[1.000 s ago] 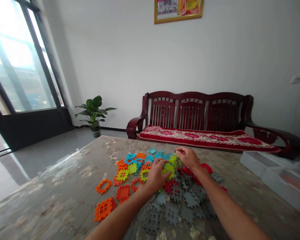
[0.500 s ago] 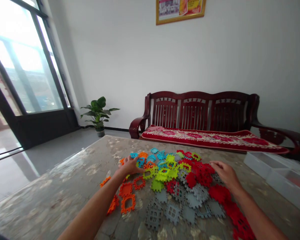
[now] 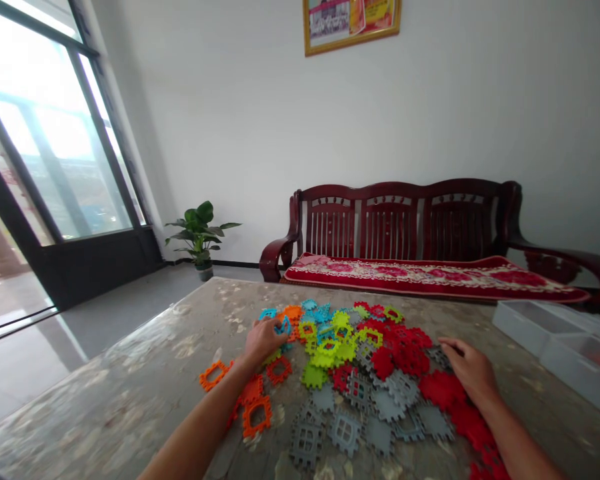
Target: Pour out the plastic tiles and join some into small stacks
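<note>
My left hand [image 3: 264, 339] is closed at the far left of a pile of notched plastic interlocking tiles, its fingers on a blue window tile [image 3: 283, 326]. Orange tiles lie around it: a frame tile [image 3: 257, 417] near the forearm and a solid orange tile [image 3: 293, 313] just behind. My right hand [image 3: 467, 367] hovers at the pile's right edge with fingers curled together and no tile showing in them. Beneath its fingertips is a grey tile [image 3: 439, 358]; red tiles [image 3: 443, 389] lie beside it. Lime green tiles [image 3: 330, 350] fill the middle.
Grey tiles [image 3: 307, 437] spread along the near side of the pile. Translucent plastic bins [image 3: 575, 363] stand on the table's right side. Patterned cloth covers the table [image 3: 130, 387]. Beyond it are a wooden bench [image 3: 385, 227] and a potted plant [image 3: 200, 233].
My left hand has closed from spread fingers onto the blue tile. Pieces near it have shifted. My right hand has drawn slightly right and nearer, away from the red tiles.
</note>
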`<state>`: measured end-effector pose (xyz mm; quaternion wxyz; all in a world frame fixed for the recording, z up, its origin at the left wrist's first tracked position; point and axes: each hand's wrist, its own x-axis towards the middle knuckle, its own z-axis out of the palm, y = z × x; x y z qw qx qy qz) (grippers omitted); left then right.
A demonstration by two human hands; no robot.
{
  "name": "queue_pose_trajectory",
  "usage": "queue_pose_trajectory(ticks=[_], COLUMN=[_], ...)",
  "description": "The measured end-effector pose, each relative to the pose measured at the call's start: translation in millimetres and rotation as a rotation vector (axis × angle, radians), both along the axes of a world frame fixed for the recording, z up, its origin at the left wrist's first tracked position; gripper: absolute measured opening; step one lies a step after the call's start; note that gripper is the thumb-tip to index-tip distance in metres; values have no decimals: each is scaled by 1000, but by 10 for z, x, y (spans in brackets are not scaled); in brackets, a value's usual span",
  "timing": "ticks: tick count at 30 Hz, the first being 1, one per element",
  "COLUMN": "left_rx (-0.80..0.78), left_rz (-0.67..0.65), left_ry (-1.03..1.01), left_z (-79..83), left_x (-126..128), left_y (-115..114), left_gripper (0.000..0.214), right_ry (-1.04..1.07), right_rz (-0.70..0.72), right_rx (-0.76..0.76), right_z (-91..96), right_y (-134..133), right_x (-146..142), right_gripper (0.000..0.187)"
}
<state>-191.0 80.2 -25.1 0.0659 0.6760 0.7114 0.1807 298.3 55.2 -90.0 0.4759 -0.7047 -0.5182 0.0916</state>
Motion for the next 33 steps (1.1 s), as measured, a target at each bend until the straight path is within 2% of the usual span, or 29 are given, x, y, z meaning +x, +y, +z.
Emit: queue_pose_trajectory(ticks=[7,10,13,15,17,20,23,25,29,33], left_rx=[113,108,109,122,79,-41,-116,-157,-170,-133], left_rz=[-100,-206,-325,-274,-139,-43,-55,-66,-73,-80], left_ry=[-146,-229,-307,-226,-51,83,75,62,23,-40], left_z=[-33,73,246,335,363,290,155,70,-43,-81], left_x=[259,398,476,473,436,371,355,370,390,350], left_y=[-34,1,85,180,300,489,642,715,802,836], left_gripper=[24,24,35,43,44,53,70,72,62,43], right_ry=[-3,-18,-32,-30,-22,-9,12,26,45,40], right_rz=[9,18,21,22,25,24,22,23,23,23], right_rx=[15,11,3,10,16,8,-1,5,18,32], right_z=[0,-28,-55,-64,-62,-51,-40,-35,-26,-23], right_y=[-21,-5,9,11,10,8,8,8,6,9], right_x=[-36,-27,-11,-6,-10,-26,-41,-47,-49,-44], right_gripper=[44,42,42,42,42,42,42,41,41,40])
